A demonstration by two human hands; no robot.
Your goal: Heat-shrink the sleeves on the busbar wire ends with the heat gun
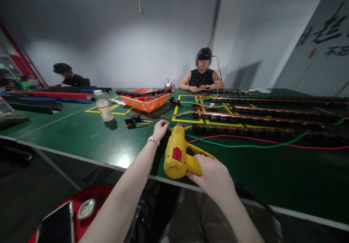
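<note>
My right hand [211, 170] is wrapped round the handle of a yellow heat gun [174, 155], whose nozzle points away from me across the table. Just left of that nozzle, my left hand [161, 128] is pinched closed on the thin wires [188, 127] at the end of the nearest long dark strip [231, 130]. The fingertips and nozzle partly hide the wire ends. A green wire [245, 146] and a red wire [261, 139] trail to the right in front of the strip. Left of my left hand lies a small black connector with short yellow leads [134, 121].
Several long strips [272, 112] lie across the right of the green table [81, 141]. An orange basket [148, 106] holds more parts, with a bottle [103, 106] beside it. Two people [202, 75] sit beyond. A phone [56, 224] lies on a red stool [99, 190].
</note>
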